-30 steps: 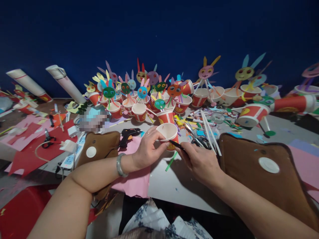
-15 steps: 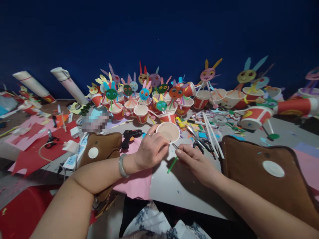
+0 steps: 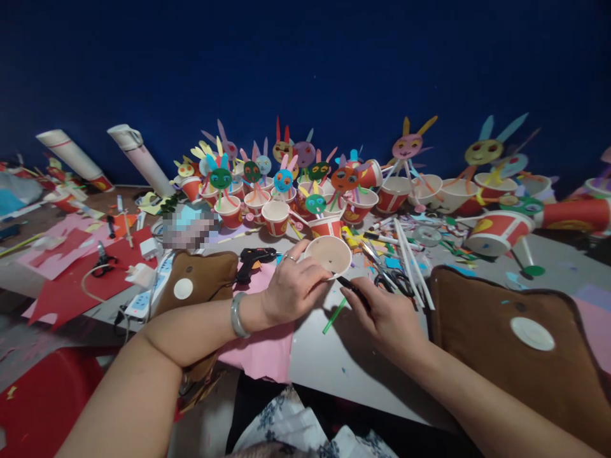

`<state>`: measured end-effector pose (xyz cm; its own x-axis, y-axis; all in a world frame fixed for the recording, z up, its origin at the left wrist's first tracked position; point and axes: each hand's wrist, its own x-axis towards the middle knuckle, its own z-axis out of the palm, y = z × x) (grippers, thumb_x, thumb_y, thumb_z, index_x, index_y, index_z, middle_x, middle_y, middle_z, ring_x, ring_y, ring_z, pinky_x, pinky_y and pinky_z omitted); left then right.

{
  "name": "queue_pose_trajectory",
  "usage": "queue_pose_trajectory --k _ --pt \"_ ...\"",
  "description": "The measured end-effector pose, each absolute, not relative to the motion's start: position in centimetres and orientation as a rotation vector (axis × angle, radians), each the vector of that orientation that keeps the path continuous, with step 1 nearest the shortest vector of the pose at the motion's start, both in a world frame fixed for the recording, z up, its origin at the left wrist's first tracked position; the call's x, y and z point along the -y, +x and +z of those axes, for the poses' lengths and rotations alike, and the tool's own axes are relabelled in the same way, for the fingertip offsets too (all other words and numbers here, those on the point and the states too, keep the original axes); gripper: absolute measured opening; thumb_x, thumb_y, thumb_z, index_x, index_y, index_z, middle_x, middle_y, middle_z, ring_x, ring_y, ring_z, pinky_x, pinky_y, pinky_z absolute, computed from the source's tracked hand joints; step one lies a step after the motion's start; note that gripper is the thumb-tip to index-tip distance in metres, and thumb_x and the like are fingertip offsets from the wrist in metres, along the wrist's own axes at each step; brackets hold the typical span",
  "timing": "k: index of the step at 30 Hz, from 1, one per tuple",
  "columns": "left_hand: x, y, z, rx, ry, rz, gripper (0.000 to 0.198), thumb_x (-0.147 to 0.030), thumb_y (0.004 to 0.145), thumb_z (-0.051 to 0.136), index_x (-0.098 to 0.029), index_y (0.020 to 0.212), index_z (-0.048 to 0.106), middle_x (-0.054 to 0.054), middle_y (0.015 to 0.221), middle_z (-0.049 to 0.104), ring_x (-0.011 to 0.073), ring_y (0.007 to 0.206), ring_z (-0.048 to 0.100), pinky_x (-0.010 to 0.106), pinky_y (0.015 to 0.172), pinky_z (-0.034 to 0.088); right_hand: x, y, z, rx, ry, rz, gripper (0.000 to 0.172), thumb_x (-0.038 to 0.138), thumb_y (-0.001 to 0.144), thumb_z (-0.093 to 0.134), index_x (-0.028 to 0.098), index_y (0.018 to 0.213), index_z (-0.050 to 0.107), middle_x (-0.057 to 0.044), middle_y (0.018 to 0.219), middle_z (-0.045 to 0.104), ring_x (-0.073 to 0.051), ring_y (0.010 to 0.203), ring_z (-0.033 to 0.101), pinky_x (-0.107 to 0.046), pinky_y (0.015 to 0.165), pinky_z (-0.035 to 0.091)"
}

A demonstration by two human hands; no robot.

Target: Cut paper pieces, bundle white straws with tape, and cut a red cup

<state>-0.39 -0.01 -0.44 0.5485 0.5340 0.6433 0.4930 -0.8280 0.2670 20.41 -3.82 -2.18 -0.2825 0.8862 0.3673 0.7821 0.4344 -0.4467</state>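
Observation:
My left hand (image 3: pixel 294 283) is closed on a paper cup (image 3: pixel 329 251), pinching its near side, with the pale inside facing up toward me. A small dark spot shows within the cup. In my right hand (image 3: pixel 377 308) is a slim black-handled tool (image 3: pixel 344 282), its front end at the cup's near rim; its exact kind does not show. Below the tool, a green straw (image 3: pixel 334 316) lies on the grey table beside my right fingers. Pink paper (image 3: pixel 260 346) lies under my left wrist.
Paper-cup figures with rabbit-like heads (image 3: pixel 285 181) crowd the back. A black glue gun (image 3: pixel 255 261) lies left of the cup, scissors (image 3: pixel 394 280) and white straws (image 3: pixel 413 264) to the right. Brown cushions (image 3: pixel 477 305) flank the workspace; a power strip (image 3: pixel 147 296) is far left.
The tool's black handle now shows where a thin metallic part was seen before. A dark spot is now visible inside the cup. The whole view has shifted slightly.

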Motion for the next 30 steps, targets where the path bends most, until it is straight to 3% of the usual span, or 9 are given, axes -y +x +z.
queue_pose_trajectory --k 4,9,12,17,22,27,30 --pt "0.06 -0.58 -0.32 -0.928 2.781 1.148 0.013 -0.018 0.091 0.052 -0.017 0.085 0.064 0.005 0.079 0.063 0.0262 0.104 0.055 0.048 0.104 0.042 3.54 19.95 -1.61 2.006 -1.316 0.703 0.033 0.043 0.098 0.042 0.023 0.074 0.05 0.002 0.06 0.054 -0.014 0.056 0.052 -0.024 0.054 0.041" --pt "0.12 -0.76 -0.29 -0.906 2.776 1.147 0.012 -0.019 0.089 0.056 -0.018 0.091 0.067 0.007 0.087 0.066 0.0318 0.12 0.049 0.05 0.101 0.041 3.76 20.28 -2.18 2.065 -1.388 0.421 0.027 0.043 0.097 0.045 0.022 0.084 0.058 0.001 0.059 0.057 -0.015 0.05 0.051 -0.026 0.051 0.034" --pt "0.14 -0.78 -0.18 -0.931 2.776 1.112 0.013 -0.021 0.09 0.056 -0.02 0.09 0.069 0.008 0.086 0.066 0.0327 0.12 0.048 0.05 0.098 0.042 3.72 20.32 -2.15 2.059 -1.385 0.428 0.026 0.042 0.096 0.046 0.023 0.084 0.058 0.001 0.061 0.059 -0.015 0.051 0.052 -0.026 0.052 0.034" --pt "0.07 -0.76 -0.09 -0.967 2.857 1.095 0.014 -0.019 0.089 0.056 -0.019 0.084 0.068 0.006 0.083 0.065 0.0328 0.116 0.048 0.049 0.096 0.041 3.27 19.92 -1.52 1.921 -1.283 0.91 0.036 0.046 0.097 0.042 0.023 0.07 0.046 0.003 0.061 0.05 -0.014 0.058 0.049 -0.025 0.055 0.041" --pt "0.02 -0.77 -0.15 -0.967 2.855 1.103 0.014 -0.02 0.09 0.055 -0.019 0.087 0.069 0.006 0.086 0.066 0.0326 0.117 0.046 0.048 0.098 0.04 3.38 19.99 -1.82 1.941 -1.406 0.748 0.027 0.045 0.095 0.048 0.022 0.083 0.055 0.002 0.063 0.053 -0.015 0.057 0.048 -0.027 0.057 0.038" --pt "0.01 -0.77 -0.05 -0.987 2.845 1.089 0.014 -0.021 0.09 0.056 -0.019 0.084 0.069 0.006 0.083 0.065 0.0324 0.116 0.047 0.047 0.097 0.04 3.09 20.1 -1.65 1.92 -1.281 0.988 0.036 0.047 0.097 0.043 0.022 0.071 0.047 0.003 0.062 0.048 -0.014 0.058 0.048 -0.025 0.057 0.04" --pt "-0.07 -0.79 -0.18 -0.984 2.835 1.107 0.013 -0.021 0.089 0.057 -0.019 0.086 0.069 0.005 0.083 0.066 0.0321 0.116 0.048 0.047 0.097 0.04 3.17 20.18 -1.78 1.99 -1.33 0.799 0.032 0.045 0.097 0.043 0.022 0.075 0.05 0.002 0.061 0.051 -0.014 0.056 0.049 -0.025 0.056 0.038"
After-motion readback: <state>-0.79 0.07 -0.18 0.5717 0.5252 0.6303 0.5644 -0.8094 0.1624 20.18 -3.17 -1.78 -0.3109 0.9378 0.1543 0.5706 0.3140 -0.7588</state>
